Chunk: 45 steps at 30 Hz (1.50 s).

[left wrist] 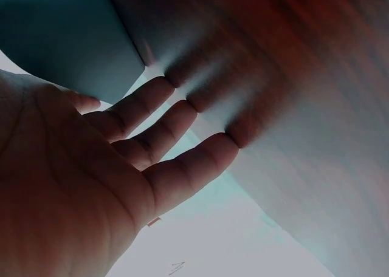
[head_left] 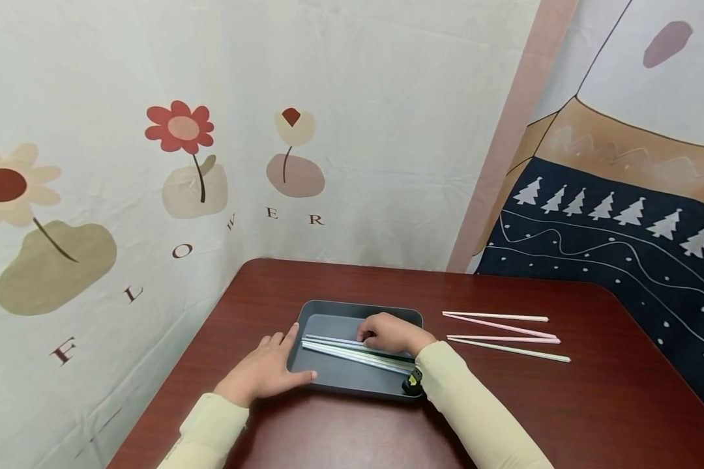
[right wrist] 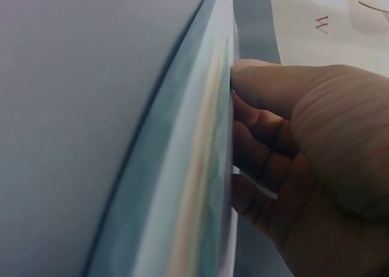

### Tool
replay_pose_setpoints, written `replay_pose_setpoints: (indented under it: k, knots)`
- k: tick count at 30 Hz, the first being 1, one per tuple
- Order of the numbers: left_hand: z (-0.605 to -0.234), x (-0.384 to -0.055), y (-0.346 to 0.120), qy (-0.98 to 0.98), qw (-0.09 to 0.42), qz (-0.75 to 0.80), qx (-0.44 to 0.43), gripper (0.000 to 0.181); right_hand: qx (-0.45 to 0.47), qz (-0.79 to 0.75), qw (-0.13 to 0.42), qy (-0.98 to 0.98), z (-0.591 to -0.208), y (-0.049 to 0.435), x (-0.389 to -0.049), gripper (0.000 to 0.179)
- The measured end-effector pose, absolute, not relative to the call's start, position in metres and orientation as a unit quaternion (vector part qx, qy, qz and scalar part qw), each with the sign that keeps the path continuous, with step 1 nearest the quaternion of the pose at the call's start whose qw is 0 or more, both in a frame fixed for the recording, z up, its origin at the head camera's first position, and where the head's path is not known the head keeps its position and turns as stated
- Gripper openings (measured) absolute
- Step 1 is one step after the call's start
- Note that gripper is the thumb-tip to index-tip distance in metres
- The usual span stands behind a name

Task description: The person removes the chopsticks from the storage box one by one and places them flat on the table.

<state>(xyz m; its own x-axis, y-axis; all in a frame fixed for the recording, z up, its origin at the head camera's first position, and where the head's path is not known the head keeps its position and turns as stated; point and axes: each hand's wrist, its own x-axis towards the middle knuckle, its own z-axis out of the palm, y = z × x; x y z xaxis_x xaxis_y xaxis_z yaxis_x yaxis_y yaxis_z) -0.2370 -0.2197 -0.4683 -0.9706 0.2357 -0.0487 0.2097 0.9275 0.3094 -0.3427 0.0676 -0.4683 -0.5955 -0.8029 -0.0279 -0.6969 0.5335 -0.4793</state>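
A dark grey rectangular tray (head_left: pixel 331 324) holds a bundle of pale chopsticks (head_left: pixel 343 353) lying lengthwise. My left hand (head_left: pixel 264 371) rests at the tray's left end, its fingers spread and thumb along the near rim; in the left wrist view those fingers look fairly straight. Over the tray, my right hand (head_left: pixel 390 332) has its fingers curled down to the chopsticks. The right wrist view puts the thumb and fingertips of the right hand (right wrist: pixel 328 137) against the far side of the bundle, pinching a chopstick there. The fingers partly hide its grip.
Several pink, white and green chopsticks (head_left: pixel 504 339) lie in two V shapes on the reddish-brown table (head_left: pixel 352 430), right of the tray. Printed cloth (head_left: pixel 387 130) hangs behind and beside the table. A small black device (head_left: pixel 412 384) sits at the right wrist.
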Motion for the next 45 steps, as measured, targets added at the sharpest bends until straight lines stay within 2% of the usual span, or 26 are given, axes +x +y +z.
replay_pose_setpoints:
  k: [11,20,45]
  knots:
    - [-0.467,-0.237,-0.219,0.981,0.047,0.155,0.107,0.116,-0.438,-0.208,0.109,0.868,-0.469,0.066,-0.342,0.010]
    - [-0.468,-0.237,-0.219,0.981,0.050,0.155,0.107,0.115,-0.442,-0.208,0.103,0.867,-0.468,0.064,-0.344,0.013]
    - [-0.467,-0.235,-0.218,0.981,0.051,0.156,0.103,0.116,-0.444,-0.209,0.085,0.867,-0.431,0.071,-0.335,0.017]
